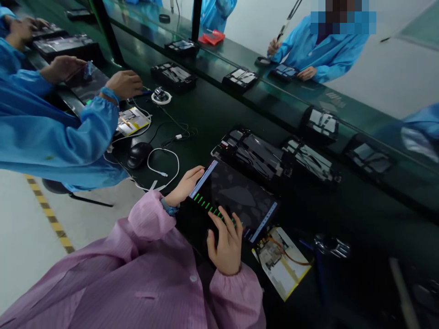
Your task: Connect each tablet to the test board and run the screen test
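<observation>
Here, far left, we note co-worker's blue sleeve (pixel 51 132) beside black mouse (pixel 139 154) and white cable (pixel 163 171). Our left hand (pixel 185 185) clamped on left edge of tablet (pixel 240 194), thumb over rim. It sits tilted on dark bench (pixel 212 119), just before black tray (pixel 254 153), green bars (pixel 206 205) lit on screen. Our right hand (pixel 224 242) rests on near edge, fingers apart, tips touching screen. Printed card (pixel 281 265) lies just right.
</observation>
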Action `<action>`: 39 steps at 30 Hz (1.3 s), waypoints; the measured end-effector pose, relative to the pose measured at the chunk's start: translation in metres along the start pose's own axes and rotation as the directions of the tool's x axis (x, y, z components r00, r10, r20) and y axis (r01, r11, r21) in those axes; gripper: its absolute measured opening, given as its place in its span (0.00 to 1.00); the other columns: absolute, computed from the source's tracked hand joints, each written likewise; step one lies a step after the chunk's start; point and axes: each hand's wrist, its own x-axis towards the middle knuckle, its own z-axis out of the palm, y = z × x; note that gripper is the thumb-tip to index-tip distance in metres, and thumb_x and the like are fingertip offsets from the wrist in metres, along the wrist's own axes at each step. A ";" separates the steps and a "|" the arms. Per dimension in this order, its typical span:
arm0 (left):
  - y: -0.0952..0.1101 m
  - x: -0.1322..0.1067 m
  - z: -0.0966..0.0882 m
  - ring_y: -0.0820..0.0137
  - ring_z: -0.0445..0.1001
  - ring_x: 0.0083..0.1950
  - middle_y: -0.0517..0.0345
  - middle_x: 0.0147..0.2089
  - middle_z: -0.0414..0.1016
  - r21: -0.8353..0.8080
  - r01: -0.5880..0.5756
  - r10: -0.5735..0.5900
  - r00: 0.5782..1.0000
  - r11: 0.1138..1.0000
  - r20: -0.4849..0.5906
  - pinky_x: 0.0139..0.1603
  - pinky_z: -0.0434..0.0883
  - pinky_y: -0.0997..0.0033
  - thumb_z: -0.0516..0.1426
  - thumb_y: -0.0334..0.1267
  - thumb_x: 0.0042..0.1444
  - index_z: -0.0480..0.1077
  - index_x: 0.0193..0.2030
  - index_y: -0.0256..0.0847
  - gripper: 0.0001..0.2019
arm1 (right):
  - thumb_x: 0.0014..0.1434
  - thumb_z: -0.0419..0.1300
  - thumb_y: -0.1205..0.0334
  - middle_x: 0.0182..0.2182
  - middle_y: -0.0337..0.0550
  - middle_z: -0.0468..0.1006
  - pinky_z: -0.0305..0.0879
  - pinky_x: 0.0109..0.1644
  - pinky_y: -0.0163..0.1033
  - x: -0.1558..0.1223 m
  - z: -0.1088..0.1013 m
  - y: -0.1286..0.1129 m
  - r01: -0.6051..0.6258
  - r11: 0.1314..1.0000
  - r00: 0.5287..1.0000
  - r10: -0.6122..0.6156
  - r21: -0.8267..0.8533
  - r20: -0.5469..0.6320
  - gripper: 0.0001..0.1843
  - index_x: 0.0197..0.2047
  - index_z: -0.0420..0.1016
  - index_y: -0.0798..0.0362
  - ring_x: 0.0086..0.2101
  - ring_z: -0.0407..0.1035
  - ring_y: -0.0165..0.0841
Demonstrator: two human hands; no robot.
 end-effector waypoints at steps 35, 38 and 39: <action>-0.010 -0.004 0.001 0.62 0.70 0.57 0.53 0.53 0.74 -0.089 0.090 -0.095 0.995 0.992 -0.044 0.58 0.66 0.66 0.58 0.48 0.53 0.74 0.47 0.42 0.18 | 0.59 0.48 0.63 0.41 0.48 0.77 0.67 0.49 0.46 0.026 -0.061 0.125 -0.597 0.799 0.800 0.585 -0.075 -0.135 0.17 0.46 0.74 0.54 0.41 0.71 0.39; -0.008 -0.004 0.003 0.62 0.70 0.56 0.53 0.52 0.75 -0.176 0.106 -0.114 0.993 0.979 -0.033 0.59 0.65 0.65 0.60 0.48 0.51 0.75 0.45 0.41 0.18 | 0.60 0.47 0.63 0.43 0.50 0.76 0.65 0.51 0.47 0.033 -0.067 0.120 -0.561 0.824 0.822 0.542 -0.086 -0.173 0.16 0.45 0.74 0.55 0.44 0.69 0.40; -0.007 -0.004 0.003 0.62 0.71 0.55 0.54 0.51 0.76 -0.191 0.101 -0.109 0.994 0.976 -0.033 0.58 0.65 0.65 0.60 0.48 0.51 0.75 0.44 0.42 0.17 | 0.60 0.47 0.63 0.43 0.51 0.76 0.65 0.51 0.47 0.039 -0.067 0.115 -0.543 0.835 0.832 0.520 -0.090 -0.192 0.17 0.45 0.73 0.55 0.45 0.69 0.41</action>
